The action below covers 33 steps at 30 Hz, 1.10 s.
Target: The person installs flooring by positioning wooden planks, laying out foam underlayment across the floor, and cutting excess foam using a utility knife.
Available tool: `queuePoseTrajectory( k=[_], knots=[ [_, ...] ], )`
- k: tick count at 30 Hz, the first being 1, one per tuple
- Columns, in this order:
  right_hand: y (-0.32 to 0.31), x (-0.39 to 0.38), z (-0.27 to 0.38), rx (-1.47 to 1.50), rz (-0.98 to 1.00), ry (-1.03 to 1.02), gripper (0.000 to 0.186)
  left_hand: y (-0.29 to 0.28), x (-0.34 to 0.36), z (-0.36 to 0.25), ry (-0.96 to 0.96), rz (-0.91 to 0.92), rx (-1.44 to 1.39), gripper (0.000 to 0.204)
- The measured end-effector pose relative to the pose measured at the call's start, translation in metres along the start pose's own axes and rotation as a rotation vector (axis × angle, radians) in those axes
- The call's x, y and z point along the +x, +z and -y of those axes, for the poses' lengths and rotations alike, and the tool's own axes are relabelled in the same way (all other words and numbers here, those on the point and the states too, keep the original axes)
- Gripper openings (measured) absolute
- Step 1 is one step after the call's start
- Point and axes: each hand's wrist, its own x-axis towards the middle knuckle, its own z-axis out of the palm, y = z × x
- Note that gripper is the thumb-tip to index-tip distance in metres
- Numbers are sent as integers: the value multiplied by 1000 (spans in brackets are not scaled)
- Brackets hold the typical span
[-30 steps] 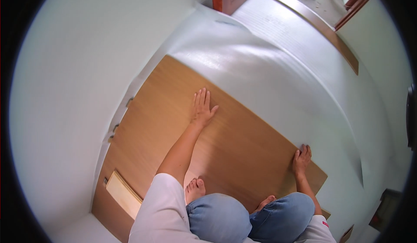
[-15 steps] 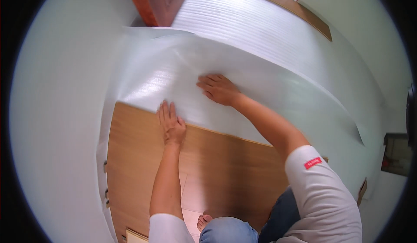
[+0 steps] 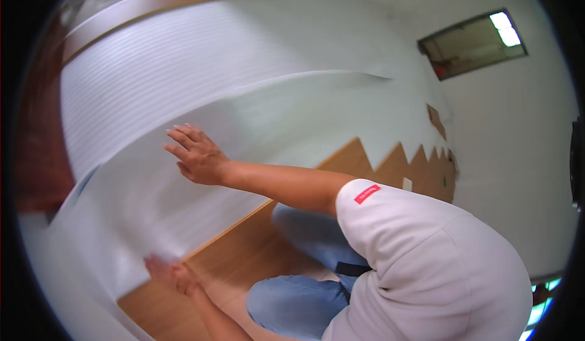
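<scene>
A thin white foam underlay sheet (image 3: 256,121) lies over the floor, its far edge curling up. Over this sheet is my right hand (image 3: 200,157), fingers spread and holding nothing; whether it touches the foam I cannot tell. Wood-look floor planks (image 3: 237,243) border the foam on the near side. At their edge, beside the foam, is my left hand (image 3: 169,274), blurred by motion, its fingers appearing stretched out over the sheet with nothing seen in them.
Stepped plank ends (image 3: 399,161) run off to the right. Ribbed white underlay (image 3: 164,60) covers the floor beyond the sheet, with a loose brown plank (image 3: 164,3) at its far side. A reddish-brown wooden door (image 3: 39,140) stands left. A framed opening (image 3: 472,43) is in the right wall.
The view has swung to the right, bringing the stepped plank ends and wall opening into sight. Both hands remain near the foam sheet; the right hand's fingers are more spread.
</scene>
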Motion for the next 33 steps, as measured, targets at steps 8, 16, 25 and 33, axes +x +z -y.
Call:
queuePoseTrajectory(
  k=[8,16,25,33],
  knots=[
    [-63,12,-75,-34,436,146,30,-6,1,-21,-124,201,92,54],
    [-108,-58,-28,254,441,136,14,-15,8,-30,-131,243,50,57],
    [-107,-79,-9,443,782,338,42,-24,16,-33,-140,315,18,62],
    [-124,-111,21,325,1027,-104,47,-90,103,-31,-500,95,-255,20]
  ],
)
